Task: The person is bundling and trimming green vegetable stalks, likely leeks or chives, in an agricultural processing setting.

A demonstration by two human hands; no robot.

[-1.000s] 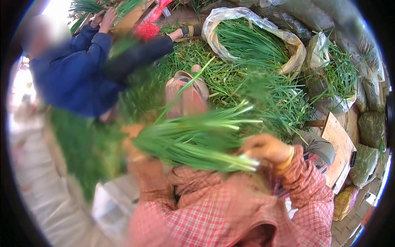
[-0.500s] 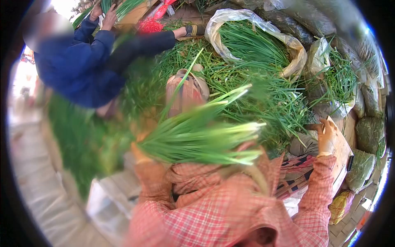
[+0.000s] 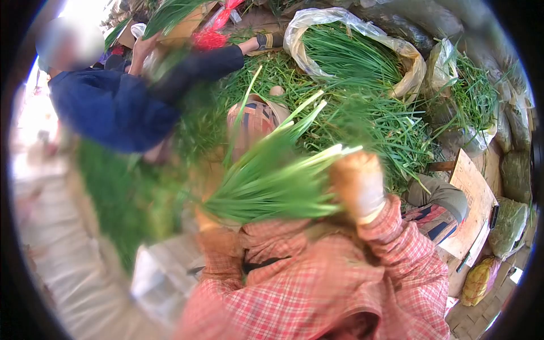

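Observation:
A bunch of garlic chives [image 3: 272,181], green with pale stem ends, lies across my lap. My left hand [image 3: 207,219], blurred, is closed round the leafy end of the bunch. My right hand [image 3: 358,182], in an orange and white glove, is at the pale ends on the other side, its fingers curled over them. Some stems fan out upward past the right hand. My fingertips are hidden on both sides.
More chives lie loose on the ground [image 3: 379,124]. An open plastic bag [image 3: 411,79] full of chives stands at the back. A board [image 3: 467,187] lies at right beside filled bags [image 3: 510,226]. A co-worker in a blue jacket [image 3: 107,107] sits at left, holding chives.
My right hand has moved left from the board onto the stem ends of the bunch. The co-worker's hand and chives have shifted.

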